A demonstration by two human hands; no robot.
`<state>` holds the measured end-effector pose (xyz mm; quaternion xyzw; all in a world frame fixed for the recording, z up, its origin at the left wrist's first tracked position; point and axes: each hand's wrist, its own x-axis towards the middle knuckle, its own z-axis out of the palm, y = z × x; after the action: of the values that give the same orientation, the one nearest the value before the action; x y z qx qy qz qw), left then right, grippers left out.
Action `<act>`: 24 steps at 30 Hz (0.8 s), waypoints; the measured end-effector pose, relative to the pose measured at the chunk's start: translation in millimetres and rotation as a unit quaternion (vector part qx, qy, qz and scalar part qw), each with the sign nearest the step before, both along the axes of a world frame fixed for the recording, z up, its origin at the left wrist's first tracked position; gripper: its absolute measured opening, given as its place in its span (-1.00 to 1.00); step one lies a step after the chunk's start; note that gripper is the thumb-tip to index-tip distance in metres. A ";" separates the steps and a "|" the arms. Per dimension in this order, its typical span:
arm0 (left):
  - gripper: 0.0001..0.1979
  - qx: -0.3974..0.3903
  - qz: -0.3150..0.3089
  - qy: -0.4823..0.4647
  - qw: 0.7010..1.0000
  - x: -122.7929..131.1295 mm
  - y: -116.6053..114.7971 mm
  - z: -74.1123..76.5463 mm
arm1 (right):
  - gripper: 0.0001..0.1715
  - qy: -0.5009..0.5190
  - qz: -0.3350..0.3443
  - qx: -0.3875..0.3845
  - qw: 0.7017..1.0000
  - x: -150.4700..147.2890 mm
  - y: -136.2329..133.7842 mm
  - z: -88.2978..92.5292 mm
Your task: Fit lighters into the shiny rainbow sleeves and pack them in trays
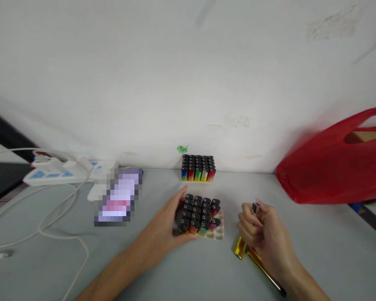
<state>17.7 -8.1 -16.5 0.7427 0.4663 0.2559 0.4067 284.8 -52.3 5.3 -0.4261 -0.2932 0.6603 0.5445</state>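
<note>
My left hand (163,228) curves around the left side of a pale egg-crate-like tray (219,234), with thumb and fingers on its near and far sides. Several upright lighters (196,215) with black tops and coloured bodies stand in the tray. Open cells show at its right side. My right hand (268,230) is closed around a yellow-gold lighter (240,248), whose black and metal top pokes out above the fist. Under this hand lies a long, slim gold object (265,269) with a dark end, partly hidden; its kind is unclear.
Against the wall stands a second block of lighters (198,169) in rows. A red plastic bag (326,167) is at the right. To the left are a blurred-out phone (120,196), a white power strip (44,175) and a looping white cable (59,236).
</note>
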 end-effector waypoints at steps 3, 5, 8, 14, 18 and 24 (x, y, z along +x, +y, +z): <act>0.11 0.001 0.002 0.005 1.000 -0.4 -0.1 -0.4 | -0.27 -0.004 -0.006 0.000 1.000 8.2 3.2 4.3; 0.11 -0.005 0.001 0.005 1.000 -0.7 -0.5 -0.6 | -0.27 -0.007 -0.005 0.005 1.000 15.8 5.2 8.0; 0.12 -0.009 0.002 -0.002 1.000 -0.7 -1.1 -0.7 | -0.29 -0.014 -0.037 0.022 0.999 27.6 6.9 13.2; 0.11 -0.004 0.004 -0.017 1.000 -0.2 -0.5 -1.2 | -0.34 -0.029 -0.061 0.040 0.997 35.8 7.4 13.6; 0.13 -0.004 0.006 -0.012 1.000 -0.3 -0.5 -1.8 | -0.32 -0.046 -0.006 0.018 0.999 29.2 6.7 9.7; 0.12 0.001 -0.001 -0.004 1.000 -1.2 -0.6 -3.3 | -0.33 -0.137 0.058 -0.012 0.989 29.0 3.3 2.3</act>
<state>16.6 -8.7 -19.8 0.7424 0.4640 0.2593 0.4078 313.8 -49.0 7.6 -0.5012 -0.3817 0.6297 0.4545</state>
